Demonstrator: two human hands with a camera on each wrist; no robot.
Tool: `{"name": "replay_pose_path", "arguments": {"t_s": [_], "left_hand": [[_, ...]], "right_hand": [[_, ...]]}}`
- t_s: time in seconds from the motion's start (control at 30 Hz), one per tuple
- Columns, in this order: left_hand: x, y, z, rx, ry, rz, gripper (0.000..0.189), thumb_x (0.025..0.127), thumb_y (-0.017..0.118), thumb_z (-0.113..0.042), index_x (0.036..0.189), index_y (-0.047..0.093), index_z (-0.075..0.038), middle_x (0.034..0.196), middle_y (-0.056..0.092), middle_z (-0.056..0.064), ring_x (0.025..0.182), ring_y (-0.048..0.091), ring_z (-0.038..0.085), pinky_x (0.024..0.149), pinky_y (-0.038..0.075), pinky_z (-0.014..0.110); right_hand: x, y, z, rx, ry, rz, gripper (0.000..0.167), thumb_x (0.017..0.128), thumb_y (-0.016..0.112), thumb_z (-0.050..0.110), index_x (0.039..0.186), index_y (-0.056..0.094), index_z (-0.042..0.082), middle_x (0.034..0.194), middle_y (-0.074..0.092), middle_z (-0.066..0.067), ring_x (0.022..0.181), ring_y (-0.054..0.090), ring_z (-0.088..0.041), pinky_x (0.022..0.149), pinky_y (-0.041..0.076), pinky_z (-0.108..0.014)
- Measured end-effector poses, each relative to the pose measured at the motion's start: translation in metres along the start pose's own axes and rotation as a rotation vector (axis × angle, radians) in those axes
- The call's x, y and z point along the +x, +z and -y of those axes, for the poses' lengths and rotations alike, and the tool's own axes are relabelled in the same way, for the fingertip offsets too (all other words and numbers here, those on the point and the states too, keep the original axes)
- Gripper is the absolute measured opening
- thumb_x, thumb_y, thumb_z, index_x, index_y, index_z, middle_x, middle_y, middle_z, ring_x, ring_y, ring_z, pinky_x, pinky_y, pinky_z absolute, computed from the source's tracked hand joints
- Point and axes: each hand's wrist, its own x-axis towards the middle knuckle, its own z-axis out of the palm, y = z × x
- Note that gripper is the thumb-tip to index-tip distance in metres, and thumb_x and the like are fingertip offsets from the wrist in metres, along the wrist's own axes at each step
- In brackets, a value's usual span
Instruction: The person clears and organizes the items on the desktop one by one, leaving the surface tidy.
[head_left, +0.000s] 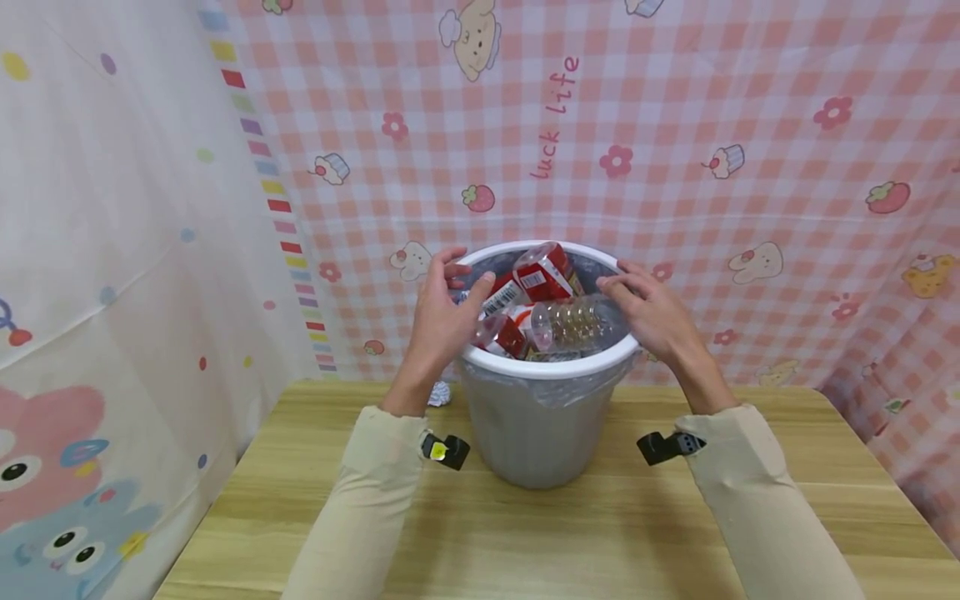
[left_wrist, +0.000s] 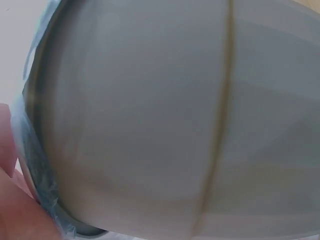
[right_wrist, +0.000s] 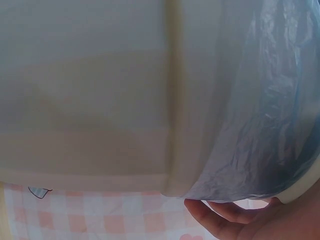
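Note:
A grey trash can [head_left: 536,437] with a white rim [head_left: 525,367] stands on the table, lined with a translucent plastic bag [head_left: 581,387]. My left hand [head_left: 442,321] holds the rim on the left, its thumb over the opening. On the opposite side my right hand [head_left: 660,321] grips the rim; its fingertips lie against the outside in the right wrist view. Inside the can are a clear ribbed plastic bottle [head_left: 577,323], a red-labelled container [head_left: 545,279] and other red and white packaging [head_left: 506,335]. The left wrist view shows mostly the can's wall [left_wrist: 140,110].
A small crumpled silvery ball [head_left: 439,394] lies on the wooden table [head_left: 540,542], left of the can. Close behind the table hangs a pink checked cloth [head_left: 525,200]. A white patterned cloth [head_left: 135,217] hangs on the left. Black wrist cameras [head_left: 660,448] sit at both sleeves.

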Motion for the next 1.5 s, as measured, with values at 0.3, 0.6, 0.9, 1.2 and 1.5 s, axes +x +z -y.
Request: {"name": "replay_pose_path", "arguments": {"t_s": [0.3,0.6,0.9,1.2,1.5], "left_hand": [[-0.002,-0.005,0.001,-0.109,0.026,-0.051,0.045,0.095,0.065,-0.021,0.136,0.048,-0.015,0.127,0.057,0.015,0.104,0.049,0.020,0.085,0.042,0.032],[-0.005,-0.012,0.008,-0.159,0.071,-0.144,0.039,0.094,0.065,-0.016,0.130,0.053,-0.010,0.123,0.058,0.020,0.098,0.048,0.017,0.087,0.043,0.033],[-0.007,-0.024,0.015,-0.193,0.072,-0.255,0.034,0.093,0.063,-0.010,0.126,0.055,-0.008,0.114,0.060,0.011,0.095,0.051,0.015,0.079,0.042,0.027],[-0.014,-0.040,0.023,-0.182,-0.005,-0.280,0.032,0.095,0.064,-0.019,0.126,0.055,-0.014,0.114,0.057,0.003,0.098,0.049,0.016,0.077,0.046,0.030],[-0.017,-0.050,0.045,-0.169,-0.079,-0.301,0.031,0.097,0.061,-0.019,0.126,0.054,-0.012,0.116,0.056,0.005,0.099,0.048,0.017,0.083,0.043,0.031]], "right_hand": [[0.000,0.001,-0.002,0.013,0.005,0.004,0.065,0.099,0.044,0.057,0.132,0.061,0.003,0.164,0.021,-0.010,0.150,0.013,-0.039,0.117,0.007,-0.062],[-0.002,0.001,-0.003,-0.007,0.013,0.008,0.066,0.099,0.043,0.058,0.133,0.060,0.004,0.164,0.020,-0.010,0.150,0.013,-0.039,0.116,0.006,-0.064],[-0.001,0.002,-0.003,-0.007,-0.002,0.012,0.067,0.099,0.042,0.059,0.133,0.060,0.004,0.164,0.020,-0.010,0.150,0.012,-0.039,0.116,0.006,-0.064],[0.000,0.001,-0.002,0.009,0.004,0.015,0.067,0.099,0.043,0.058,0.133,0.060,0.003,0.164,0.019,-0.010,0.150,0.013,-0.039,0.116,0.006,-0.063],[0.001,-0.001,0.000,-0.004,-0.002,0.003,0.063,0.100,0.043,0.054,0.131,0.061,0.002,0.164,0.021,-0.010,0.150,0.013,-0.039,0.117,0.006,-0.062]]}}
